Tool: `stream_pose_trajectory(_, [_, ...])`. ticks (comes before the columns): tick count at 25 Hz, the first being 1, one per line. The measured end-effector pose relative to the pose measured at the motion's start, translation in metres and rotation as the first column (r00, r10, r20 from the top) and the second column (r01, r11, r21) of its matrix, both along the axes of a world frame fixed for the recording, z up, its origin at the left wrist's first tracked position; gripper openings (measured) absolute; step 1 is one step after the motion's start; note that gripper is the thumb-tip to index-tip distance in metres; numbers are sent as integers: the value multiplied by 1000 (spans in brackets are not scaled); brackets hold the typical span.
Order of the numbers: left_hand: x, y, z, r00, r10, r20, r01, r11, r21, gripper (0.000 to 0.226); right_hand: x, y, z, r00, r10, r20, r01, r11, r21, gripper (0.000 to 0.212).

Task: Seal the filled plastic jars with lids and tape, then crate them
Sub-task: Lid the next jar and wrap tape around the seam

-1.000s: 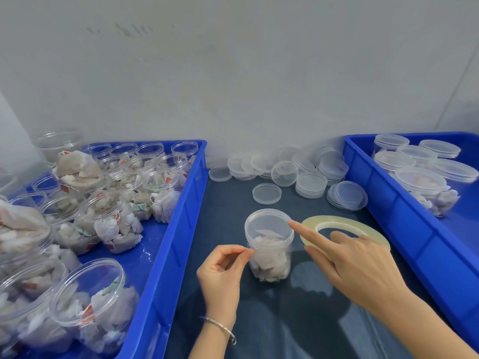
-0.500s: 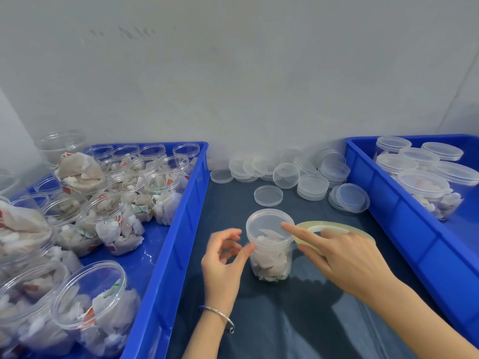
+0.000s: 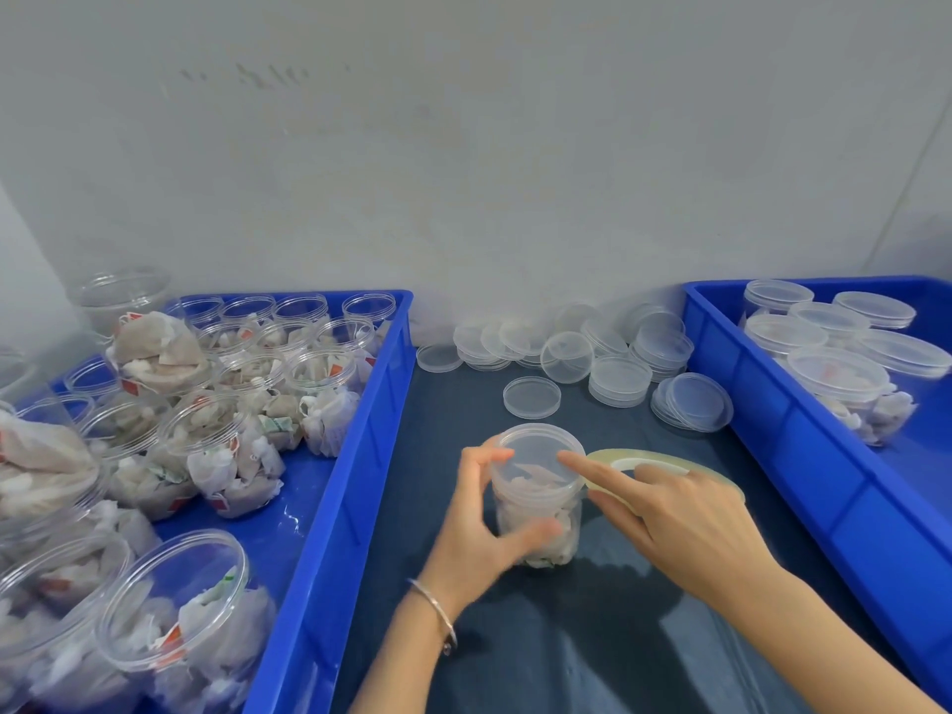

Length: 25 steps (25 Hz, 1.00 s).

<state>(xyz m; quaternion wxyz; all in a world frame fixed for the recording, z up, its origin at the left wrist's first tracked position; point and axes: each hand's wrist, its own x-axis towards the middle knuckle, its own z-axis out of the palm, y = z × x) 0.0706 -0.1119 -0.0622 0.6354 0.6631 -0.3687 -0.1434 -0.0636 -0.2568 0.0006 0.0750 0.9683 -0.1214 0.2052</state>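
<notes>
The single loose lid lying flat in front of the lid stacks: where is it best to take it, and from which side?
Pinch the lid by its thin rim, coming from above at its near edge. It lies flat, apart from the stacks, so its face offers probably no hold.

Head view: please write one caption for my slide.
Left hand grips a lidded jar; right hand holds the tape roll beside it.

The right hand (image 3: 685, 523) hides part of the tape roll (image 3: 664, 463).
</notes>
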Motion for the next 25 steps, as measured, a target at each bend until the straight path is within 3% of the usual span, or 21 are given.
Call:
stream_pose_trajectory(2, [-14, -15, -2, 986, 147, 74, -151, 988, 44, 74, 2, -3, -5, 999, -35, -36, 33, 999, -42, 55])
stream_pose_trajectory(5, [-10, -25, -3, 970, 213, 117, -219, 975, 37, 73, -11, -23, -5, 991, -110, -74, 106, 993, -54, 75])
stream_pose_trajectory(9, [1, -22, -4, 979, 174, 103, -179, 983, 41, 71, -33, -41, 17, 946, -132, -296, 138, 990, -1, 58])
stream_pose_trajectory(12, [3, -23, -4, 985, 159, 72, -162, 986, 32, 72, -49, -62, 26, 915, -161, -370, 151, 987, -54, 47])
stream_pose_trajectory(18, [4, -21, -5, 998, 61, -14, -61, 998, 34, 74, -28, -79, 24, 918, -199, -343, 195, 980, -46, 38])
stream_pose_trajectory(25, [15, -12, 1, 993, -95, -66, 101, 991, 87, 82, 38, -73, 5, 947, -28, -321, 44, 998, 41, 34])
